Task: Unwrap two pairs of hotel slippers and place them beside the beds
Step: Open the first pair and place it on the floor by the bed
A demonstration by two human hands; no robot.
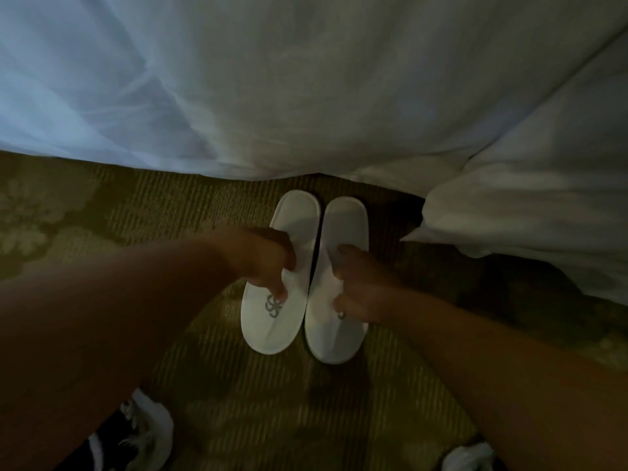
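Plainly, both hands are at work on one pair. The left hand has its fingers curled over the open edge of the left slipper, pinching the upper where it meets the insole. The right hand grips the right slipper in the same spot, fingers bent round the fabric.

The step appears to be setting this pair down by the bed and squaring it. To do that well, the person would press each sole flat to the carpet, line up the two toes, keep the narrow gap between them even, and let go without dragging the soft uppers out of shape. Because the fabric is thin and limp, a light pinch should be enough, and a hard pull would likely crease it.

The slippers are white, flat and closed-toed, and a grey looped emblem shows on the left upper. The right one's mark is mostly hidden by the hand. They lie side by side, just apart. Their heels are near the hanging edge of the bed and their toes point back toward the person. No wrapping shows on them, though the light is dim.

A bulkier fold of white bedding hangs to the right. The person's sneakers stand on the patterned carpet at the bottom of the view. The second pair of slippers is not in sight.
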